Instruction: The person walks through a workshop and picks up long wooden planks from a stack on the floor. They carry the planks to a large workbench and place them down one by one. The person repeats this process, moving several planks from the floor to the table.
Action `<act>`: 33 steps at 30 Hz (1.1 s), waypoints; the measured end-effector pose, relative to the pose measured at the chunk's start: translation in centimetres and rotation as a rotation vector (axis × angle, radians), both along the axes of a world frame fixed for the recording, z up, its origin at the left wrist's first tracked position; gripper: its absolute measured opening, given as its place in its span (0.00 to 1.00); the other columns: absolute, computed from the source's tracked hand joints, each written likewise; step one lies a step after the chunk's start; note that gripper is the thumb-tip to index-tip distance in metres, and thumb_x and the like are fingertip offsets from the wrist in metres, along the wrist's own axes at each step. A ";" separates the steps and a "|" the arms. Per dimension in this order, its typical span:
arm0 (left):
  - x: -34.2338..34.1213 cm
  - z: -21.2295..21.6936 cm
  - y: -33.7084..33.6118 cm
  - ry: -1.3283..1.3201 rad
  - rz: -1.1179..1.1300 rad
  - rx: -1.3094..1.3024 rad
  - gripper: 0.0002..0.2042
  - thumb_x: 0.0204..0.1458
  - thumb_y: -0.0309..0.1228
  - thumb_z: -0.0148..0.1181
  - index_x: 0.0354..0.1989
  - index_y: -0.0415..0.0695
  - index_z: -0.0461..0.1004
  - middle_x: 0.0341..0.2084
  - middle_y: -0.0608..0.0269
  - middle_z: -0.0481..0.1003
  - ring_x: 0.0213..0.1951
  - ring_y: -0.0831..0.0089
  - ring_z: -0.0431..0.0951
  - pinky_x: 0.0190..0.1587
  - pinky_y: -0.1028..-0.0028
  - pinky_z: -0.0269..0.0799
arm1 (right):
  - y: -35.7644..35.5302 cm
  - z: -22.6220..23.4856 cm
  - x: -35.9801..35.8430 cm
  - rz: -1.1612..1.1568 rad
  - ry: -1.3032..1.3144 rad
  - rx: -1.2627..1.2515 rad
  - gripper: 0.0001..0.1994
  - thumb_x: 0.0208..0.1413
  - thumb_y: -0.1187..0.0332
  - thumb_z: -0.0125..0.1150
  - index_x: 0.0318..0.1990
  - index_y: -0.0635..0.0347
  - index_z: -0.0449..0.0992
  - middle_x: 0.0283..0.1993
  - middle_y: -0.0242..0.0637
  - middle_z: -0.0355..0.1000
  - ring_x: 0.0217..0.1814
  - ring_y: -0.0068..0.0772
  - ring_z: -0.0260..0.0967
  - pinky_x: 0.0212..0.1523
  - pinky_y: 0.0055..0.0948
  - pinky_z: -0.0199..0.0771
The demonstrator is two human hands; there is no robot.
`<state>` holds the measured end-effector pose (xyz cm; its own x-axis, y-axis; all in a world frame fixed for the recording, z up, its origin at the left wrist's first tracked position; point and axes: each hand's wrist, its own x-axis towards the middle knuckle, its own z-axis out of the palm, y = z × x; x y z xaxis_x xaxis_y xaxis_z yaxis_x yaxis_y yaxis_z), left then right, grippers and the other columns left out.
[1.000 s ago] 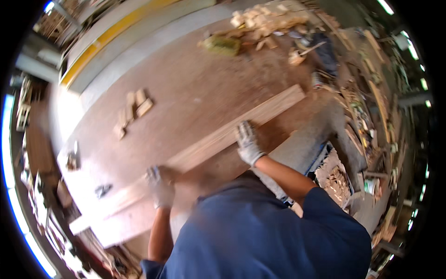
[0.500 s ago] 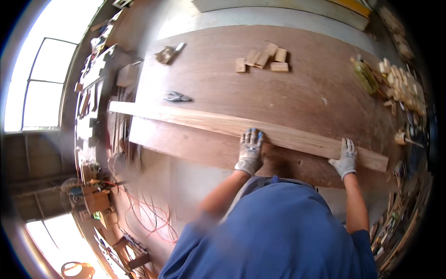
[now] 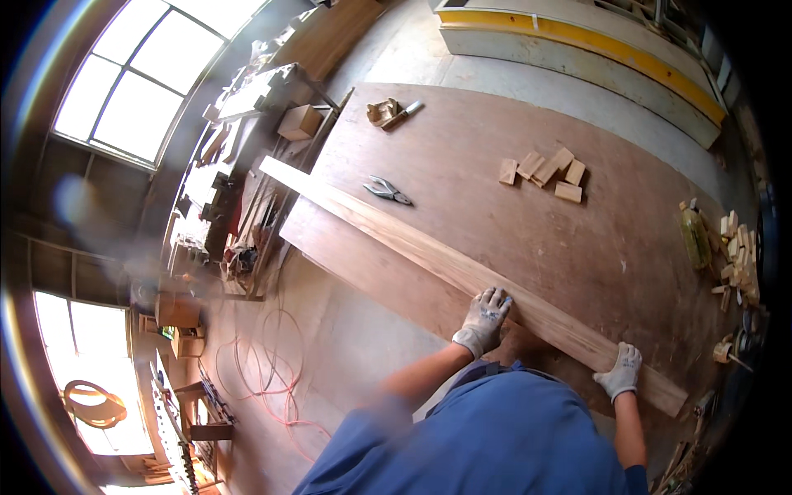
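A long, pale wooden plank lies slantwise across a broad brown work table, running from the far left toward the near right. My left hand, in a whitish glove, grips the plank's near edge a little right of its middle, fingers bent over the top. Close to the plank's right end, my gloved right hand is closed around the same edge, thumb toward the left. Beyond the plank, pliers rest on the table at the left. Several small wooden blocks lie in a loose group farther back.
At the far left table corner are a brown object and a white marker-like stick. A yellowish bottle and piled wood pieces stand at the right. Red cord trails over the floor. A yellow-striped bench stands behind.
My view has swung to the left, so the table and plank appear more slanted. Both hands keep to the plank, at roughly the same places along it.
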<state>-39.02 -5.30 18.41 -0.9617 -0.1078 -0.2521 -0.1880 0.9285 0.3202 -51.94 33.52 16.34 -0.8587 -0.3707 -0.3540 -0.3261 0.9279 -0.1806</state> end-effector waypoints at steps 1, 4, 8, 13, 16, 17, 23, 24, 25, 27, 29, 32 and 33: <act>-0.1 0.1 -0.2 -0.006 -0.005 0.014 0.37 0.46 0.44 0.68 0.64 0.39 0.65 0.65 0.45 0.62 0.68 0.47 0.59 0.68 0.51 0.55 | -0.3 0.6 0.1 -0.013 -0.014 -0.002 0.53 0.20 0.54 0.82 0.60 0.62 0.62 0.58 0.48 0.63 0.65 0.53 0.57 0.72 0.49 0.52; -0.2 -0.4 -0.2 0.057 0.032 0.022 0.40 0.49 0.49 0.66 0.67 0.37 0.62 0.67 0.42 0.59 0.70 0.45 0.55 0.71 0.51 0.50 | -0.7 2.4 0.0 0.043 -0.008 -0.039 0.47 0.27 0.53 0.80 0.59 0.62 0.64 0.57 0.49 0.63 0.63 0.54 0.58 0.70 0.49 0.53; -1.5 -1.0 -0.2 0.068 0.040 0.015 0.42 0.53 0.54 0.61 0.69 0.36 0.58 0.70 0.40 0.54 0.72 0.43 0.50 0.73 0.50 0.45 | 1.9 -1.5 -0.4 0.039 0.079 -0.196 0.35 0.39 0.55 0.74 0.54 0.61 0.69 0.54 0.48 0.65 0.61 0.54 0.59 0.65 0.51 0.57; -1.7 -1.6 -0.7 0.055 0.034 0.038 0.42 0.56 0.56 0.57 0.71 0.37 0.56 0.71 0.38 0.52 0.73 0.42 0.47 0.75 0.50 0.41 | 1.9 -2.5 -1.3 0.015 0.038 -0.201 0.26 0.43 0.56 0.72 0.48 0.59 0.73 0.51 0.47 0.65 0.58 0.54 0.60 0.61 0.52 0.60; -1.4 -2.9 -0.6 0.070 0.032 0.038 0.42 0.56 0.56 0.56 0.71 0.36 0.55 0.71 0.38 0.51 0.74 0.42 0.46 0.75 0.50 0.40 | 1.8 -2.0 -1.4 0.043 0.080 -0.213 0.21 0.45 0.58 0.71 0.45 0.58 0.75 0.50 0.47 0.67 0.57 0.53 0.62 0.58 0.50 0.63; -1.4 -2.8 -0.3 0.064 0.025 0.040 0.43 0.56 0.56 0.56 0.71 0.36 0.55 0.71 0.38 0.51 0.74 0.43 0.46 0.75 0.51 0.40 | 2.3 -2.1 -1.5 0.028 0.065 -0.211 0.21 0.45 0.58 0.70 0.45 0.58 0.75 0.50 0.46 0.67 0.57 0.52 0.62 0.59 0.49 0.63; -2.1 -2.7 -0.5 0.079 0.010 0.037 0.44 0.54 0.57 0.57 0.71 0.36 0.55 0.71 0.39 0.52 0.74 0.43 0.46 0.75 0.51 0.40 | 2.9 -4.5 -4.1 0.025 0.073 -0.226 0.21 0.47 0.58 0.71 0.45 0.58 0.76 0.50 0.45 0.70 0.57 0.52 0.64 0.59 0.47 0.64; -2.3 -3.0 -0.5 0.128 0.032 0.047 0.43 0.55 0.57 0.57 0.71 0.37 0.56 0.71 0.39 0.53 0.74 0.44 0.47 0.75 0.52 0.40 | 2.1 -3.6 -4.4 0.030 0.076 -0.220 0.22 0.46 0.57 0.72 0.45 0.58 0.76 0.49 0.46 0.70 0.57 0.52 0.64 0.59 0.47 0.64; -3.1 -2.7 -0.2 0.101 0.040 -0.008 0.42 0.55 0.56 0.56 0.71 0.38 0.57 0.71 0.40 0.53 0.74 0.46 0.47 0.75 0.52 0.40 | 1.1 -2.6 -4.4 0.031 0.079 -0.211 0.23 0.45 0.55 0.73 0.45 0.59 0.76 0.49 0.46 0.70 0.56 0.52 0.64 0.59 0.46 0.64; -4.2 -2.5 -0.2 0.052 0.052 -0.019 0.41 0.56 0.56 0.55 0.70 0.38 0.58 0.71 0.42 0.54 0.74 0.48 0.48 0.75 0.54 0.39 | 0.1 -2.1 -4.4 0.016 0.082 -0.191 0.25 0.44 0.52 0.73 0.45 0.59 0.76 0.49 0.47 0.70 0.57 0.51 0.65 0.59 0.45 0.64; -5.0 -2.4 -0.6 0.044 0.062 -0.042 0.40 0.57 0.57 0.54 0.70 0.39 0.59 0.71 0.43 0.54 0.74 0.49 0.48 0.75 0.54 0.38 | -0.8 -1.4 -4.7 0.067 0.023 -0.187 0.25 0.44 0.51 0.72 0.44 0.60 0.76 0.49 0.47 0.71 0.56 0.52 0.66 0.59 0.46 0.66; -5.8 -2.8 -0.7 0.029 0.074 -0.046 0.39 0.58 0.57 0.53 0.70 0.39 0.60 0.71 0.44 0.55 0.74 0.50 0.48 0.75 0.55 0.37 | -0.8 -1.7 -3.7 0.088 0.047 -0.162 0.26 0.43 0.51 0.73 0.44 0.60 0.76 0.48 0.48 0.72 0.55 0.52 0.67 0.58 0.47 0.66; -6.0 -2.7 -0.7 0.023 0.078 -0.047 0.39 0.58 0.57 0.53 0.70 0.39 0.60 0.71 0.44 0.55 0.74 0.50 0.48 0.75 0.55 0.37 | -1.0 -2.0 -3.4 0.087 0.074 -0.155 0.26 0.42 0.51 0.73 0.45 0.59 0.77 0.48 0.48 0.72 0.55 0.52 0.67 0.58 0.47 0.66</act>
<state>-45.00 -6.03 15.71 -0.9553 -0.1939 -0.2230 -0.2535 0.9255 0.2813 -55.36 32.56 14.36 -0.8425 -0.4898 -0.2243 -0.4216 0.8586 -0.2916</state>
